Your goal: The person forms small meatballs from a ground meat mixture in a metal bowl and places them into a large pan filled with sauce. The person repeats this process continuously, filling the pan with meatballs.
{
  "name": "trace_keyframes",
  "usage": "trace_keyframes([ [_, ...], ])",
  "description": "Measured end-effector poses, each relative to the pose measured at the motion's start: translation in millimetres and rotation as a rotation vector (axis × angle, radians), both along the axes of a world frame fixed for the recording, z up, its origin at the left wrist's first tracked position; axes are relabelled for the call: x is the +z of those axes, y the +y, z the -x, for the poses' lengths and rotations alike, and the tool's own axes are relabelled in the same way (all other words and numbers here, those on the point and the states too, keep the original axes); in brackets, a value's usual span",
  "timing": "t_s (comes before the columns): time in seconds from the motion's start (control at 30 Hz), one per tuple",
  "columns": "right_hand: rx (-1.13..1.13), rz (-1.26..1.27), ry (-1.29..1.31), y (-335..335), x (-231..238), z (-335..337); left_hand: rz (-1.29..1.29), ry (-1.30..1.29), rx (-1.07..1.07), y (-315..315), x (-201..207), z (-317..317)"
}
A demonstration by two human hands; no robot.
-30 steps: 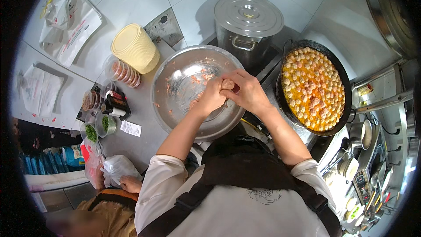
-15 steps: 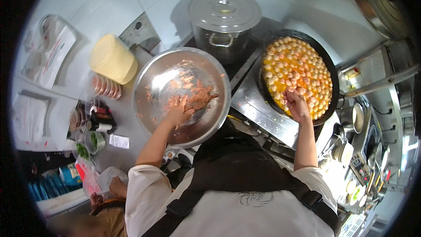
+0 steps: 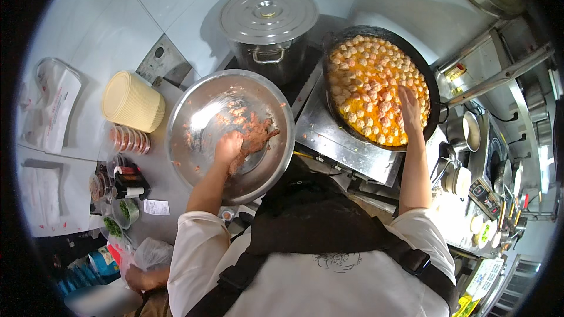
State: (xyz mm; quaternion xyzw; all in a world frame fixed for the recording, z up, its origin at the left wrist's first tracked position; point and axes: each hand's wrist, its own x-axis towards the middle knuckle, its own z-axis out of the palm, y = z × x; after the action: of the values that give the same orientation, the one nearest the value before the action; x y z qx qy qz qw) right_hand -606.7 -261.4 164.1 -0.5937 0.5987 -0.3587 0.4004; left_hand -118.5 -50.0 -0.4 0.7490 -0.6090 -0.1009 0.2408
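Observation:
Inside a wide steel bowl (image 3: 182, 164), my left hand (image 3: 228, 147) is closed like a fist beside a heap of pinkish minced meat (image 3: 255, 135). Some mince seems to be in its grip, though the fingers partly hide it. Smears of mince stick to the bowl's wall. Over to the right, my right hand (image 3: 410, 110) reaches low above a large black pan (image 3: 433, 79), its fingers stretched out and apart from each other. Under it, many round meatballs (image 3: 358, 97) crowd the pan in orange liquid. Whether the fingertips touch them is hard to see.
A lidded steel stockpot (image 3: 267, 23) stands behind the bowl. To the left are stacked cream containers (image 3: 134, 103), stacked clear tubs (image 3: 129, 139) and a paper slip (image 3: 156, 207). Another person's hand (image 3: 144, 279) shows at lower left. A saucepan (image 3: 470, 130) sits at right.
My right hand has gone from closed fingers near the pan's front to stretched fingers farther over the meatballs. The left hand has curled into the mince. The whole view has shifted slightly.

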Motion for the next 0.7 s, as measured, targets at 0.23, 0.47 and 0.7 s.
trace_keyframes([
  [0.23,0.532,-0.225,-0.091,94.0,-28.7,-83.7,0.229,1.428,0.153,-24.1,113.5,25.8],
  [0.47,0.882,-0.176,0.278,139.2,-30.7,-184.8,0.368,1.649,0.015,-16.0,178.2,38.5],
  [0.7,1.107,-0.263,0.324,146.7,-8.4,-199.4,0.496,1.555,0.231,-14.9,171.8,55.9],
])
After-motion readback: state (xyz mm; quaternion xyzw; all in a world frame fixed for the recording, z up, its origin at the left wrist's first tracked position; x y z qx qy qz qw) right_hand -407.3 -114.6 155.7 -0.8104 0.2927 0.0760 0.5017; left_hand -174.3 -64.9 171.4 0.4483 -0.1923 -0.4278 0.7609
